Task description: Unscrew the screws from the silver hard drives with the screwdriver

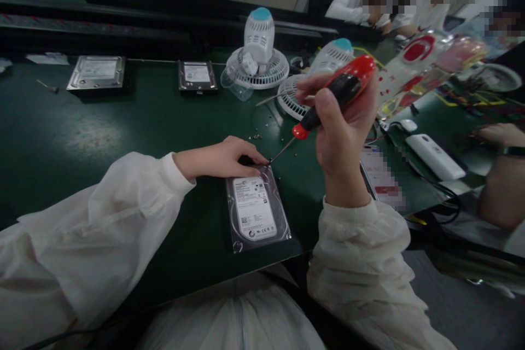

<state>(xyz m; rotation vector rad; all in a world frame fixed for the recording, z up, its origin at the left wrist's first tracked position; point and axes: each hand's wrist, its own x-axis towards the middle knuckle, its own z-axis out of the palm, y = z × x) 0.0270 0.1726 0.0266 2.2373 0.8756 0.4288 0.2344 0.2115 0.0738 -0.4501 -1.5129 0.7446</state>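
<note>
A hard drive (pixel 255 205) with a white label lies face up near the table's front edge. My left hand (pixel 229 156) grips its far end, thumb on the top cover and index finger reaching to the far right corner. In my right hand (pixel 342 126) is a red and black screwdriver (pixel 301 131), held tilted. Its shaft slopes down to that same corner, the tip close by my left index finger. A tiny dark piece shows at the tip, too small to make out. Several loose screws (pixel 257 136) are scattered on the table just beyond the drive.
Farther back on the green table (pixel 164 112) lie a larger drive (pixel 97 73) and a smaller drive (pixel 197 76). White fans (pixel 259 38) stand behind, near a clear plastic cup (pixel 238 85). Right of me are a phone (pixel 381 175), a white power bank (pixel 435 156), cables and another person's arm (pixel 502 186).
</note>
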